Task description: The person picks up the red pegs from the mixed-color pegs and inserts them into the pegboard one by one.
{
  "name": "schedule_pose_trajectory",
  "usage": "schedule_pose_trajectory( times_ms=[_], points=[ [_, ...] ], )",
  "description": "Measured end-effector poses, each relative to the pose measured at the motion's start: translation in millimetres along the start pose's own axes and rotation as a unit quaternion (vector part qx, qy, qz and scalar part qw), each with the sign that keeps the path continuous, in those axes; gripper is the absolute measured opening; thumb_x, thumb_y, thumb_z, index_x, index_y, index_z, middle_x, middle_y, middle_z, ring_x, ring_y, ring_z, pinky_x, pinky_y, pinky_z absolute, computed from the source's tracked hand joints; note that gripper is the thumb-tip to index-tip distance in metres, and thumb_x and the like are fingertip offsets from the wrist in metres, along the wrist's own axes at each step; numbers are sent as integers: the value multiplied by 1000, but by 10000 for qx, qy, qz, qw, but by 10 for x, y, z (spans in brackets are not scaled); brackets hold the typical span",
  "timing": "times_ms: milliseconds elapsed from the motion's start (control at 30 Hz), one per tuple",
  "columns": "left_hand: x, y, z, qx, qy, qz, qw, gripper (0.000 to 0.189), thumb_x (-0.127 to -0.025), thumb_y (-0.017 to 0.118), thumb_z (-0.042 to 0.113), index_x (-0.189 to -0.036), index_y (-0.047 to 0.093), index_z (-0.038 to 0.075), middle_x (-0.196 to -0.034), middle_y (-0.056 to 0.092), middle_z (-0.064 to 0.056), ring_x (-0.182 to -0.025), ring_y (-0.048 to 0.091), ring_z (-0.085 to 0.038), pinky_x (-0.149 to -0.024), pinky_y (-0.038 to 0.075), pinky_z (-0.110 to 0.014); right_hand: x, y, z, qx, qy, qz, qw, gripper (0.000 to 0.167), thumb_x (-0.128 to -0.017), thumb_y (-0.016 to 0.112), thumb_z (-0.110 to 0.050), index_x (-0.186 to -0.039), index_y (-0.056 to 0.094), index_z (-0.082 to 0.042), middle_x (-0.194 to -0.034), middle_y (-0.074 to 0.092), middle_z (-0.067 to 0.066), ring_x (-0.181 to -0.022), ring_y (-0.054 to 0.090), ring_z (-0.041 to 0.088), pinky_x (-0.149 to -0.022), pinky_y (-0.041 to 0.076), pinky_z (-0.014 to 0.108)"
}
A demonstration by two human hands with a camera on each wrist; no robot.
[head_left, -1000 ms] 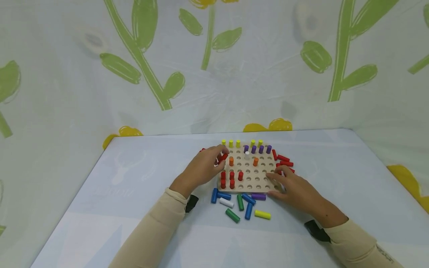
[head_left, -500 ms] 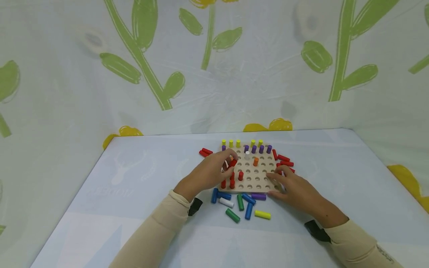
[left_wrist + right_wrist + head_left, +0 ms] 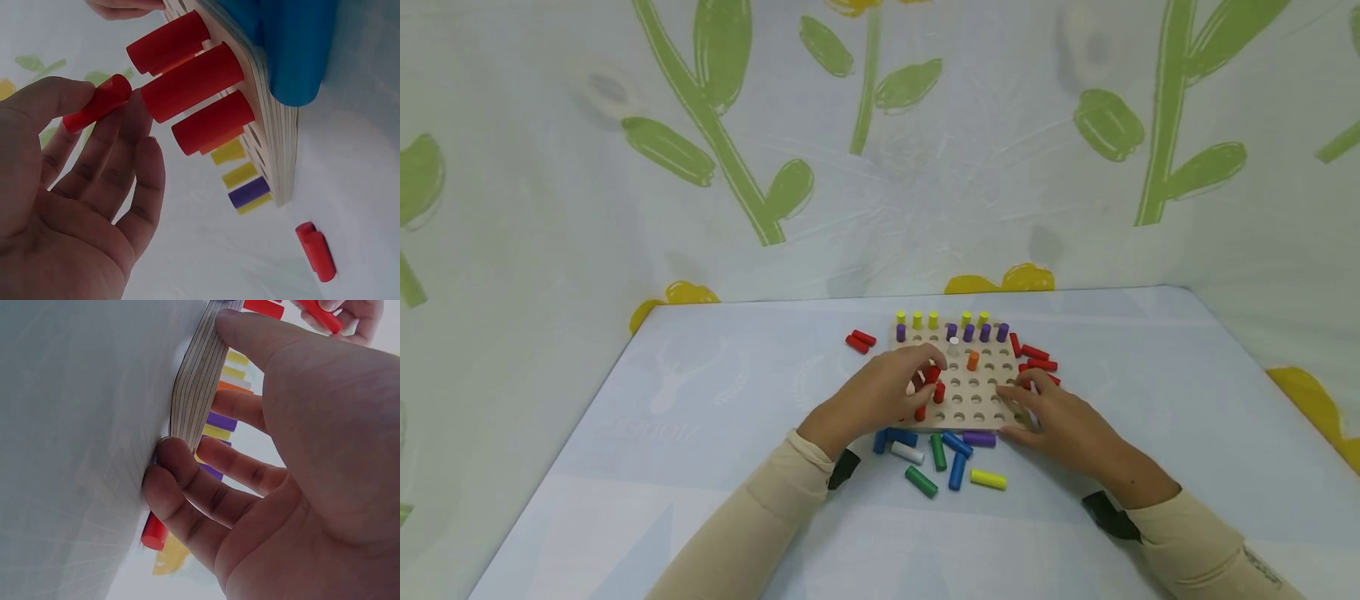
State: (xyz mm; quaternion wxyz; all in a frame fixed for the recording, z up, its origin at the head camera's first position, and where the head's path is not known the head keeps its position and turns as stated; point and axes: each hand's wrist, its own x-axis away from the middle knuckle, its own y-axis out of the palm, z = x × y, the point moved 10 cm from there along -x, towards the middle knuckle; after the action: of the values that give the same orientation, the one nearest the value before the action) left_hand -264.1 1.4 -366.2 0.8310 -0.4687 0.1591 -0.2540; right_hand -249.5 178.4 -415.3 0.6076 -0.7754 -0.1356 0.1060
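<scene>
My left hand [image 3: 883,387] is over the left half of a wooden pegboard [image 3: 965,392]. It pinches a red peg [image 3: 99,104] between thumb and index finger, tilted and clear of the holes; the other fingers are loosely spread. Several red pegs [image 3: 192,82] stand in the board just beside these fingertips. At the board's front right corner, my right hand [image 3: 1063,429] holds the edge, thumb at the front side and fingertips along the right side. Yellow pegs [image 3: 933,320] and purple pegs [image 3: 985,333] stand in the far rows, with a white peg [image 3: 953,346] and an orange peg [image 3: 972,361] nearer.
Loose blue pegs [image 3: 957,471], green pegs [image 3: 921,482], a white peg [image 3: 907,452], a purple peg [image 3: 979,439] and a yellow peg [image 3: 988,479] lie before the board. Red pegs [image 3: 1034,352] lie along its right, two more [image 3: 857,343] at its far left.
My left hand has moved right and toward me across the board, carrying the red peg from the left edge to above the standing red pegs. My right hand has stayed put.
</scene>
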Motion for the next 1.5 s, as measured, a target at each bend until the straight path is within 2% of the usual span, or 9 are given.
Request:
schedule_pose_trajectory(
  times_ms=[267,433,700,933,1200,1500],
  points=[
    [14,33,44,-145,190,19,9997,31,-95,70,21,-124,59,18,-101,69,5,-85,61,-7,-70,52,-14,-6,6,-6,-34,13,-32,10000,65,-80,82,-43,-137,62,-18,-128,53,18,-85,58,19,-71,61,35],
    [7,72,59,-244,232,-44,9994,27,-93,72,25,-118,62,19,-94,70,6,-78,60,-6,-66,50,-14,1,-2,-15,-21,-1,-6,10000,65,-80,82,-43,-136,62,-17,-128,54,18,-91,62,23,-75,62,39],
    [-5,139,72,-575,387,-131,9975,29,-91,75,31,-114,64,19,-89,68,9,-73,57,-5,-64,48,-14,8,-25,-25,-8,-48,23,10000,64,-80,82,-42,-136,62,-17,-127,54,18,-88,61,21,-74,62,38],
    [5,155,97,-796,418,-128,9959,29,-89,76,35,-111,65,22,-91,69,9,-74,55,-5,-72,46,-20,8,-11,-15,-35,3,-20,10000,65,-80,82,-43,-136,62,-18,-128,54,18,-90,61,23,-75,62,39],
    [4,183,104,-1214,535,-119,9911,28,-87,77,38,-108,66,23,-75,59,15,-74,52,-6,-81,40,-29,5,-16,-20,28,-78,49,10000,65,-80,82,-44,-136,62,-18,-127,54,18,-89,61,22,-75,62,39],
    [-5,209,118,-1390,572,-113,9886,27,-88,77,37,-110,67,24,-84,68,14,-79,53,-7,-84,42,-29,12,-27,-19,71,-80,77,9999,65,-80,82,-44,-136,63,-17,-127,54,18,-90,62,23,-75,62,40]
  ],
)
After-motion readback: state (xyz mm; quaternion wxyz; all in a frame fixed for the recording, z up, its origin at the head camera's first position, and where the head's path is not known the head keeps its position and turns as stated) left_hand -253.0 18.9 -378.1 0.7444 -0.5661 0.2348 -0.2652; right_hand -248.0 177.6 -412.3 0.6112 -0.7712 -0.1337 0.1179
